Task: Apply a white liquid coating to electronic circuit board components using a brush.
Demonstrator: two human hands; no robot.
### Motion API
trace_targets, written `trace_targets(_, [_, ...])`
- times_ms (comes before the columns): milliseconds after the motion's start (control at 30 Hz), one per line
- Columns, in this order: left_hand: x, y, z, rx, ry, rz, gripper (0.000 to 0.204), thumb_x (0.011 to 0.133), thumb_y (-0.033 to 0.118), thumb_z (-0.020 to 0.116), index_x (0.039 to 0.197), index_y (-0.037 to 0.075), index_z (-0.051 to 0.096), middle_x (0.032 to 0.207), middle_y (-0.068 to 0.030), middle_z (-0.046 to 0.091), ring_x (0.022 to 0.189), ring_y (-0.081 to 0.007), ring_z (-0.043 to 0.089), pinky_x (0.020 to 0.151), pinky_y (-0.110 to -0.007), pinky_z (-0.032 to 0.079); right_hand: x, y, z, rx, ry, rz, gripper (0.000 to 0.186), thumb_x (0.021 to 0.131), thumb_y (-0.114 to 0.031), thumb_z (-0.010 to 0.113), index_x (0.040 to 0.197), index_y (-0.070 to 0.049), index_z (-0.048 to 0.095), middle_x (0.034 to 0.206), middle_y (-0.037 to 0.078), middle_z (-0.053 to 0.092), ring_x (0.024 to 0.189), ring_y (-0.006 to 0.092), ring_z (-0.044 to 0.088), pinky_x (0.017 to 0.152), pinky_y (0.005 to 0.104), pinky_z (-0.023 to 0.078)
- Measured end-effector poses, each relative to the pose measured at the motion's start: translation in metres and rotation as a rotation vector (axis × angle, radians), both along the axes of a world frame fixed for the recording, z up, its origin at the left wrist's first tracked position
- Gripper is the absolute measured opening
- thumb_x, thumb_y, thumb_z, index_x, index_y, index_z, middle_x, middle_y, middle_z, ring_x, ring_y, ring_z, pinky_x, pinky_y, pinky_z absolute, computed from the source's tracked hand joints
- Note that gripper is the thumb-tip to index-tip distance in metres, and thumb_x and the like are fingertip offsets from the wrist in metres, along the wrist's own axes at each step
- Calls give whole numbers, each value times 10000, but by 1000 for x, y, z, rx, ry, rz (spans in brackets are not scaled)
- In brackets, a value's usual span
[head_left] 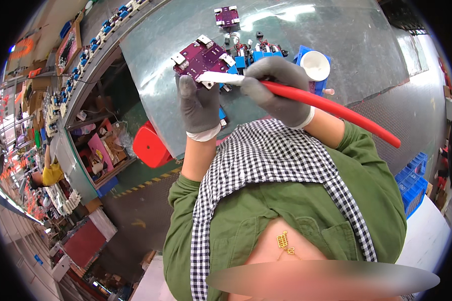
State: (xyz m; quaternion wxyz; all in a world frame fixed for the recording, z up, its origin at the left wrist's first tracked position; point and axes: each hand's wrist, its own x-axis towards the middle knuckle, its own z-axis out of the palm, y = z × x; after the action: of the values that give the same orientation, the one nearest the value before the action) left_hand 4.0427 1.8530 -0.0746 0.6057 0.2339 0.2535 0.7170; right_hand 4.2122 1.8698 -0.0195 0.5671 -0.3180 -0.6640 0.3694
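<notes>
My left hand (201,105), in a grey glove, grips a purple circuit board (206,56) by its near edge, with the thumb up in front. White blocks sit at the board's corners. A brush with a long, bent red handle (344,108) is pinched in my gloved right hand (281,88). Its white tip (221,78) lies against the near edge of the board, close to my left thumb. Beyond my right hand, blue parts with wires (266,52) lie bunched on the table. A second purple board (227,17) rests farther back.
Right of my right hand, a white round cup (315,65) stands in a blue holder (304,52). A red stool (151,145) is by the table's left edge. A line of parts (88,50) runs along the left, where a person in yellow (52,174) works. Blue crates (412,185) stand right.
</notes>
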Motion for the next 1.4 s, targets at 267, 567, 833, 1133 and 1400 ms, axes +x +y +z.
trace_targets(267, [14, 54, -19, -13, -46, 157, 466, 936, 363, 604, 1248, 18, 560, 1211, -126, 630, 1128, -287, 598, 1011, -486, 462, 47, 14, -24, 9, -201, 66, 93, 802, -12, 687, 825, -45, 603, 690, 28, 602, 578, 98, 548, 542, 247, 451])
trace_targets(567, [-124, 211, -182, -611, -82, 261, 381, 956, 187, 502, 1316, 65, 520, 1302, -154, 577, 1210, -364, 539, 1036, -635, 392, 192, 44, -80, -257, -387, -321, 113, 913, -90, 628, 1005, -31, 659, 859, 24, 638, 781, 102, 592, 720, 254, 497])
trace_targets(833, [-103, 49, -110, -657, 1763, 68, 632, 778, 455, 730, 1237, 48, 580, 1123, -160, 616, 1097, -280, 596, 896, -399, 498, 218, 41, -109, 100, -1340, -348, 200, 835, -161, 689, 1032, -128, 698, 894, 61, 689, 791, 287, 632, 770, 396, 487])
trace_targets(1133, [-14, -86, -147, -956, 2112, -215, 948, 677, 545, 792, 1413, 107, 386, 1442, -213, 332, 1264, -427, 447, 1024, -479, 427, 144, 14, -56, 204, -723, -421, 136, 863, -74, 663, 986, -43, 712, 894, 99, 711, 760, 204, 653, 725, 312, 504])
trace_targets(1400, [-85, -58, -166, -638, 613, -169, 627, 759, 224, 685, 1321, 47, 470, 1299, -202, 508, 1179, -363, 555, 1000, -523, 458, 93, 2, -57, -214, -265, -157, 206, 873, -70, 671, 1075, -34, 688, 920, 45, 700, 842, 99, 630, 775, 255, 509])
